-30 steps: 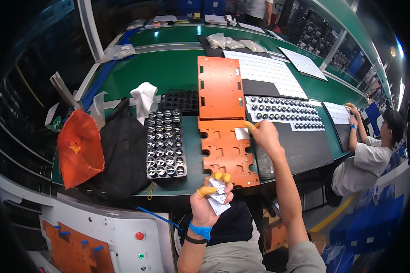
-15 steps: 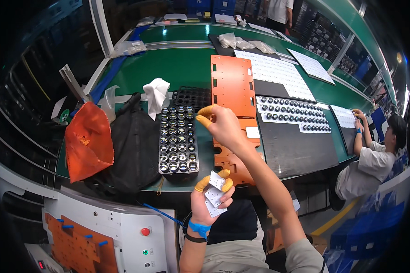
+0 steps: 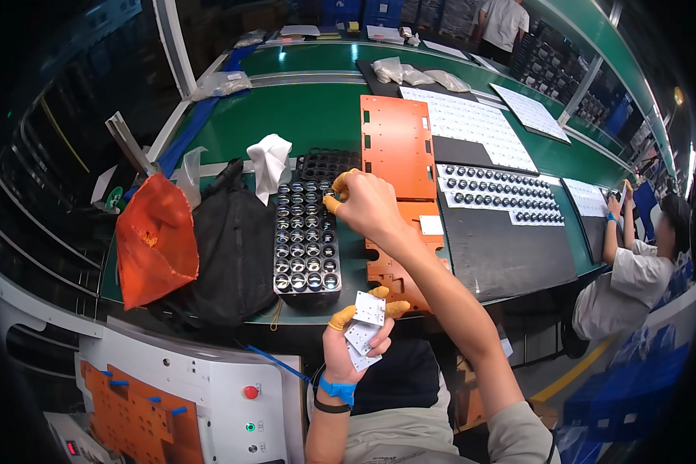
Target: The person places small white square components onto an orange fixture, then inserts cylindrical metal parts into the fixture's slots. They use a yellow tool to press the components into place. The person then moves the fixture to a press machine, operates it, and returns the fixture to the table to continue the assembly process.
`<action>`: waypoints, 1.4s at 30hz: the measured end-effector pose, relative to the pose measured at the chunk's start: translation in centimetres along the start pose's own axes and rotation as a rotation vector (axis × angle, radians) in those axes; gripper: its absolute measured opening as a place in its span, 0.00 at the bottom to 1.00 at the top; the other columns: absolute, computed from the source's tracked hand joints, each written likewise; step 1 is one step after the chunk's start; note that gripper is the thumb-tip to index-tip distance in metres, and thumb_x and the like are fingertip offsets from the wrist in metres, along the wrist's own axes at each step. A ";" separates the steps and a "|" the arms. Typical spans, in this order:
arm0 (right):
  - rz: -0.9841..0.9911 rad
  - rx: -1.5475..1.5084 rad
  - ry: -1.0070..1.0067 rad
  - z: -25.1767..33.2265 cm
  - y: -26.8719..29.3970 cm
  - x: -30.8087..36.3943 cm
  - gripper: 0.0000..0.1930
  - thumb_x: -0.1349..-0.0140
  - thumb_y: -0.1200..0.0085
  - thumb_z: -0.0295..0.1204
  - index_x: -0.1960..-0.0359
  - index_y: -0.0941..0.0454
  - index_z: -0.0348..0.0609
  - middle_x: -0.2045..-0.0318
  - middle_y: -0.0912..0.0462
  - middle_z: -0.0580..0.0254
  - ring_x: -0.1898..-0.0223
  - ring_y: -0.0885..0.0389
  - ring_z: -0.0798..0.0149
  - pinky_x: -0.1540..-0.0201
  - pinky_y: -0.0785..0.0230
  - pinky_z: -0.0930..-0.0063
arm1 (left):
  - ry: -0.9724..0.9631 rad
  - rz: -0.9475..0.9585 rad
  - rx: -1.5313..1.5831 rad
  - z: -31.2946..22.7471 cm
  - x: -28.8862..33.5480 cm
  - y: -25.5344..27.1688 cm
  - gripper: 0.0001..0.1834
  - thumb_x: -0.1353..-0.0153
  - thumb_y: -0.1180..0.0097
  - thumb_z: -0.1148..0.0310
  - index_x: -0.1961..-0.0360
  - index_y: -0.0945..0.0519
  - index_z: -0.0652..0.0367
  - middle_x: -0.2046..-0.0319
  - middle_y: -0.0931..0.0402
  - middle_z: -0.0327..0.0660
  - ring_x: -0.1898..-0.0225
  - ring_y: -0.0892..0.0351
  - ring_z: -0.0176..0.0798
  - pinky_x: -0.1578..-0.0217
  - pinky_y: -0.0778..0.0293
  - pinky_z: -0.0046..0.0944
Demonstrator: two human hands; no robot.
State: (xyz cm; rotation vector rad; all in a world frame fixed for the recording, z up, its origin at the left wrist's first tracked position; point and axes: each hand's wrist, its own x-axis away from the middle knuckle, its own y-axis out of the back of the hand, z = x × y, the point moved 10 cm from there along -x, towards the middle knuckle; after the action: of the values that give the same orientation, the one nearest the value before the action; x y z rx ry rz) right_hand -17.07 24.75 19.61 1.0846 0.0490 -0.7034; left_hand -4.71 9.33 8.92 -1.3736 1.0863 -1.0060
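My left hand (image 3: 342, 346), in yellow finger cots with a blue band at the wrist, is closed on a fanned stack of small white square boards (image 3: 360, 336) dotted with holes. My right hand (image 3: 373, 207) reaches over the far right corner of a black tray (image 3: 308, 297) filled with rows of round glossy lenses (image 3: 314, 280). Its thumb and forefinger, both in yellow cots, curl together at the edge of the upper rows. Whatever lies between those two fingertips is too small and covered to make out.
Right of the tray lie orange fixture plates (image 3: 397, 147). Beyond them is a black board (image 3: 510, 255) bearing white boards with black round parts (image 3: 503, 185). A black bag (image 3: 232, 240), orange pouch (image 3: 156, 240) and white cloth (image 3: 270, 164) lie left. A co-worker (image 3: 626, 271) sits at right.
My right hand has shifted slightly left and up, to the tray's far right corner. My left forefinger has spread outward beside the white boards. In the background a person has moved right.
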 end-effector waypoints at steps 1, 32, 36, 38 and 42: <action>-0.050 -0.031 0.001 0.1 0.6 0.5 0.15 0.48 0.33 0.38 0.69 0.17 0.38 0.70 0.15 0.54 0.69 0.16 0.53 0.66 0.25 0.60 | -0.004 0.007 -0.009 0.0 0.0 0.1 0.27 0.34 0.54 0.59 0.37 0.32 0.65 0.47 0.25 0.61 0.77 0.38 0.32 0.80 0.41 0.28; 0.134 -0.644 0.083 0.3 8.5 18.8 0.15 0.43 0.35 0.23 0.53 0.18 0.39 0.73 0.20 0.61 0.72 0.23 0.63 0.68 0.30 0.72 | -0.537 -0.147 -0.963 -1.6 0.7 -4.2 0.42 0.42 0.34 0.58 0.31 0.39 0.61 0.39 0.28 0.55 0.62 0.25 0.24 0.73 0.36 0.19; 0.148 -0.586 0.203 -0.1 8.7 19.0 0.18 0.44 0.34 0.25 0.50 0.19 0.39 0.68 0.19 0.56 0.66 0.19 0.55 0.62 0.28 0.65 | -0.470 -0.025 -0.935 -1.0 0.7 -4.0 0.37 0.36 0.40 0.65 0.30 0.42 0.63 0.35 0.33 0.59 0.43 0.24 0.40 0.47 0.26 0.37; 0.113 -0.540 0.251 0.0 8.9 19.0 0.20 0.45 0.33 0.25 0.50 0.19 0.39 0.65 0.19 0.56 0.65 0.20 0.53 0.61 0.29 0.64 | -0.418 -0.074 -0.897 -0.9 0.5 -3.4 0.36 0.35 0.41 0.62 0.30 0.41 0.60 0.35 0.32 0.56 0.52 0.23 0.33 0.59 0.27 0.30; 0.012 -0.378 0.328 0.9 9.4 19.0 0.23 0.53 0.30 0.27 0.52 0.18 0.40 0.63 0.20 0.57 0.65 0.24 0.54 0.64 0.32 0.65 | -0.379 -0.147 -0.691 -0.4 0.1 -1.4 0.33 0.33 0.45 0.60 0.31 0.40 0.56 0.38 0.29 0.49 0.68 0.30 0.23 0.74 0.39 0.22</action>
State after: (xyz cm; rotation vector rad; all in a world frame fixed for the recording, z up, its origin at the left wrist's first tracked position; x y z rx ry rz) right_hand 2.76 17.12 20.49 0.8242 0.4400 -0.4746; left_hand -4.95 9.21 10.35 -2.1233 1.0926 -0.4320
